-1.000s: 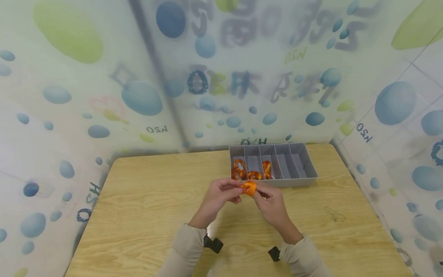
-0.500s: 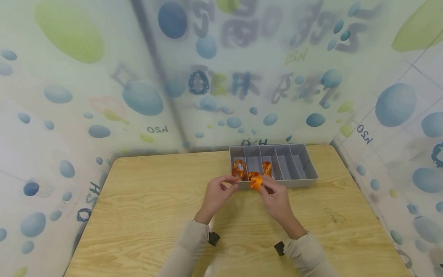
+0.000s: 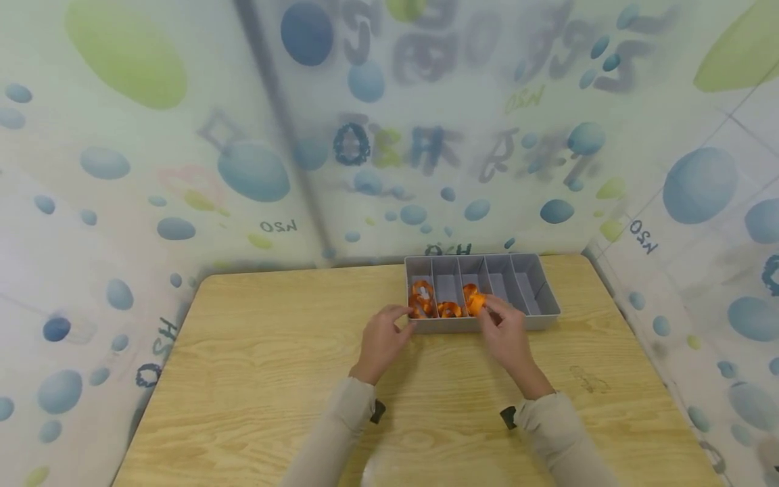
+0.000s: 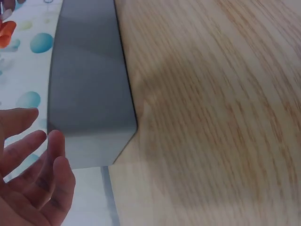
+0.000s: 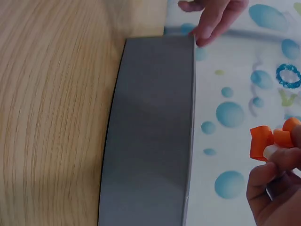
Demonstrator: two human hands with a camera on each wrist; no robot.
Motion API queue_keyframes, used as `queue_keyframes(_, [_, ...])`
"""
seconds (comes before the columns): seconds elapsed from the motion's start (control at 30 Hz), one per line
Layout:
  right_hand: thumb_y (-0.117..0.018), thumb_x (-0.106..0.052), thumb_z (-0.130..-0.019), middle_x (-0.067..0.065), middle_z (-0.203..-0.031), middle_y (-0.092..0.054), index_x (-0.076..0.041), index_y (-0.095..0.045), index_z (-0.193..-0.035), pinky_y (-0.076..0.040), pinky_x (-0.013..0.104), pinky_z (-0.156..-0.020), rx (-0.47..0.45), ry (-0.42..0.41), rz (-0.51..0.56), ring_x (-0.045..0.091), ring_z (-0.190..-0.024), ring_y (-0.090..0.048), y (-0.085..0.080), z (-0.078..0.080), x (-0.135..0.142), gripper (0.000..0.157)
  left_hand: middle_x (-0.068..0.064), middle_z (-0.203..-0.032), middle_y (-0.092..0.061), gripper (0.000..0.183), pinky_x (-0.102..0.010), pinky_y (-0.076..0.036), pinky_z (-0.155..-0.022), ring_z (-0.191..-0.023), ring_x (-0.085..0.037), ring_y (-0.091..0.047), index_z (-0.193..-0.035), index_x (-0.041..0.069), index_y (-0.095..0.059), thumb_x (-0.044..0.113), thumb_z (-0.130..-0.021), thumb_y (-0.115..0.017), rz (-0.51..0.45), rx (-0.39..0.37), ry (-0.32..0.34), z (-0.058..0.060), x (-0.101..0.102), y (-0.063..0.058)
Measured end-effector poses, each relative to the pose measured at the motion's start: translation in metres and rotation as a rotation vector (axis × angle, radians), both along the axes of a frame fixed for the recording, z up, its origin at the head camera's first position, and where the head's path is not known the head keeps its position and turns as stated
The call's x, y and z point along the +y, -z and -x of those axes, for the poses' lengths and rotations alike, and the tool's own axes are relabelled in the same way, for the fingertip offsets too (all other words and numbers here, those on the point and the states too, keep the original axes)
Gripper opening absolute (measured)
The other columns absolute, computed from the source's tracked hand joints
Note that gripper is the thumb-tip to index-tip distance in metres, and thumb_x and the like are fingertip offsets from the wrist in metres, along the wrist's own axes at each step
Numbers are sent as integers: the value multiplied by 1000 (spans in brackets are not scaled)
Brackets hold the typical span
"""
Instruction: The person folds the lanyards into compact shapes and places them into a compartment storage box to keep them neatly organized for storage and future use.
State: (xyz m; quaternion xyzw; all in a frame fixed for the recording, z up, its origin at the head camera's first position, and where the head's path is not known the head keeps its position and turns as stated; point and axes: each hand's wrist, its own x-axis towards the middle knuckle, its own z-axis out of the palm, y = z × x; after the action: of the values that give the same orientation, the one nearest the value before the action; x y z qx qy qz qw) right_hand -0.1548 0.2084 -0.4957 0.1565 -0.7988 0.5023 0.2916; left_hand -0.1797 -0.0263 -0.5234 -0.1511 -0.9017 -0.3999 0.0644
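Note:
My right hand (image 3: 508,331) pinches a looped orange ribbon (image 3: 478,304) between thumb and fingers, over the front of the third compartment from the left of a grey divided box (image 3: 450,326). The right wrist view shows the ribbon (image 5: 261,142) as a folded, flat orange band above the box's rim. At the box's front left corner is my left hand (image 3: 382,338), its fingers loosely bent and holding nothing. In the right wrist view the left fingertips (image 5: 205,32) meet that corner. Similar orange ribbons lie in the left compartment (image 3: 421,297), the second (image 3: 449,310) and the third (image 3: 469,289).
The box stands at the back of a light wooden table (image 3: 274,352), close to the patterned wall (image 3: 377,223). Thin dividers (image 3: 500,281) part its compartments. More patterned wall (image 3: 700,270) rises past the table's right side.
The left hand has let go of the orange ribbon and sits by the box corner. The right hand has carried the ribbon rightward and forward, from before the box to over the third compartment.

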Motion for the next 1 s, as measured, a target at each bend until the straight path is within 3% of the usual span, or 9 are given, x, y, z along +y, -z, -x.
queue_keyframes(0.2, [-60,15,-86,17,-86,-68,7,-71,-88,-36,14,-52,-46,101,-65,9,-59,-45,14,17,24,13,-6,-108,-73,17,-21,-47,-54,-59,-4,-57,-102,7,-76,21,-93,-72,-10,38,-30,4,-2,8])
queue_keyframes(0.4, [-60,7,-86,11,-72,-62,0,-62,-72,-30,20,-46,-102,222,-199,6,-49,-36,21,24,45,15,-4,-106,-74,12,-21,-44,-49,-52,-1,-52,-98,11,-77,20,-92,-73,-23,31,-35,8,-2,12])
queue_keyframes(0.57, [-61,3,-88,9,-64,-55,-1,-59,-70,-29,26,-45,-220,284,-290,6,-46,-34,22,27,57,19,-2,-100,-75,7,-21,-43,-47,-50,-1,-51,-95,13,-77,19,-91,-75,-16,14,-49,10,0,13])
queue_keyframes(0.8, [-63,-9,-92,4,-60,-53,-2,-70,-81,-29,30,-44,-439,302,-404,16,-48,-38,17,31,62,14,-1,-93,-75,7,-21,-37,-41,-45,-1,-47,-95,13,-77,18,-91,-74,-29,-19,-45,8,-1,10])
queue_keyframes(1.0, [-61,-16,-94,2,-59,-52,-5,-73,-89,-29,29,-41,-565,294,-508,16,-46,-40,13,34,63,17,-2,-81,-73,9,-22,-31,-37,-40,-4,-43,-97,12,-77,19,-92,-73,-50,-60,-37,8,0,8])
